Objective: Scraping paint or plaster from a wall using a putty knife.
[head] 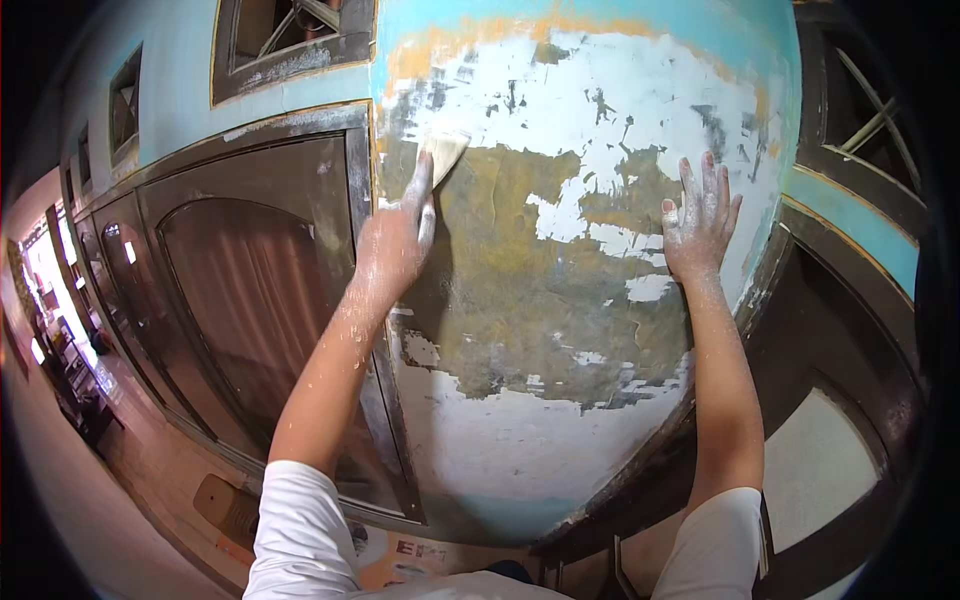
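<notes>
My left hand (pixel 394 244), dusted with white powder, grips a scraper (pixel 448 156). Its wide, pale blade points up at the wall, near the border of the white coating; the handle is hidden in my fist. My right hand (pixel 697 236) has its fingers spread and holds no tool. It lies against or just before the wall's right side, its fingertips whitened. Between both hands the wall shows a bare olive-brown patch (pixel 517 262) with ragged edges. White coating (pixel 525 97) surrounds it above and below, with orange and turquoise paint (pixel 720 22) at the top.
Left of the wall stands a dark wooden door (pixel 255 255) with a curtain behind its panel. Another dark frame (pixel 832 277) borders the right side. Low on the left are a brown stool (pixel 217 499) and printed paper (pixel 420 551) on the floor.
</notes>
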Demonstrator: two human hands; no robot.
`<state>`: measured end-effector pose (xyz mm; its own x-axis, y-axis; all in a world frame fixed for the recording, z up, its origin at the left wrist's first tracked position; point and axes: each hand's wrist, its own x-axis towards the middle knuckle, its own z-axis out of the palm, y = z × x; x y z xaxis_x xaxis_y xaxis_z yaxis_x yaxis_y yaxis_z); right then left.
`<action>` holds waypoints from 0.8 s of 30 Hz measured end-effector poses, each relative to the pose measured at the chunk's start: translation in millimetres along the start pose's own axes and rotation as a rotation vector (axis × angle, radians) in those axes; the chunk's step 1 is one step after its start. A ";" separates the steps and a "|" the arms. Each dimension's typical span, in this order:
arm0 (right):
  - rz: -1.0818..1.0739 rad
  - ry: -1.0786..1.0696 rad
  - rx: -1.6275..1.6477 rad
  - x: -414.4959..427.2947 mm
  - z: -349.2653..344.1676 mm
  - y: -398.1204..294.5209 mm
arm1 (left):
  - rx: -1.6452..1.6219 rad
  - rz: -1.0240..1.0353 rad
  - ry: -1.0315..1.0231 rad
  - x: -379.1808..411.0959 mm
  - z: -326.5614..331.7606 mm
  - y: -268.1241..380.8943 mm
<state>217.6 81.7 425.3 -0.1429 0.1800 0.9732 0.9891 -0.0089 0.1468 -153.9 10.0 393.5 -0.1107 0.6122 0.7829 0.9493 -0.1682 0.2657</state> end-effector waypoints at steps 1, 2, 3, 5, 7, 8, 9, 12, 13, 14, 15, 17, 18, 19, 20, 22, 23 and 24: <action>0.001 -0.004 -0.001 -0.9 0.6 -0.2 | 0.002 -0.002 -0.003 7.7 -5.3 2.0; -0.004 0.008 0.007 -1.2 2.4 -0.2 | -0.024 0.029 0.057 14.8 -10.0 3.4; -0.004 0.004 0.004 -1.3 2.9 0.4 | -0.053 0.064 0.116 19.6 -11.4 5.4; -0.001 0.005 0.008 -0.6 3.2 0.6 | -0.051 0.054 0.136 17.3 -7.4 10.2; -0.008 0.015 0.010 -1.4 4.4 5.5 | -0.129 0.019 0.094 -0.2 2.0 13.5; -0.015 0.031 0.012 -2.2 4.3 8.0 | -0.108 -0.017 0.035 -9.0 11.9 10.3; -0.016 0.031 0.017 -2.3 5.3 6.7 | -0.104 -0.021 0.035 -14.5 16.1 4.9; -0.022 0.043 0.023 -2.2 6.4 4.0 | -0.094 0.023 0.076 -19.1 15.2 -8.0; -0.023 0.050 0.026 -2.9 6.2 3.3 | -0.057 0.004 0.076 -11.8 9.5 -8.5; -0.024 0.058 0.029 -2.8 6.1 2.7 | -0.067 0.001 0.092 -3.7 2.9 -9.0; -0.025 0.057 0.030 -2.6 6.2 2.5 | -0.077 -0.001 0.106 3.7 -5.0 -7.4; -0.020 0.038 0.025 -2.1 6.2 1.8 | -0.075 -0.009 0.127 7.8 -11.5 -4.8; -0.020 0.036 0.025 -2.5 5.6 2.3 | -0.094 -0.015 0.121 5.5 -8.9 -4.3; -0.011 0.029 0.020 -2.3 5.2 2.7 | -0.112 -0.021 0.116 2.3 -5.5 -4.2; -0.002 0.022 0.016 -2.3 4.8 3.0 | -0.082 -0.040 0.097 -6.9 4.7 -6.8; -0.006 0.025 0.015 -4.2 4.0 5.4 | -0.052 -0.046 0.058 -23.6 20.4 -12.5; -0.012 0.030 0.017 -5.2 3.4 4.3 | -0.055 -0.059 0.056 -27.9 23.2 -15.0; -0.002 0.018 0.003 -5.4 3.0 3.6 | -0.055 -0.060 0.060 -25.4 18.8 -13.0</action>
<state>222.1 83.6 420.0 -0.1450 0.1619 0.9761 0.9890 -0.0057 0.1478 -158.0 11.2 359.5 -0.1857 0.5751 0.7967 0.9231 -0.1757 0.3420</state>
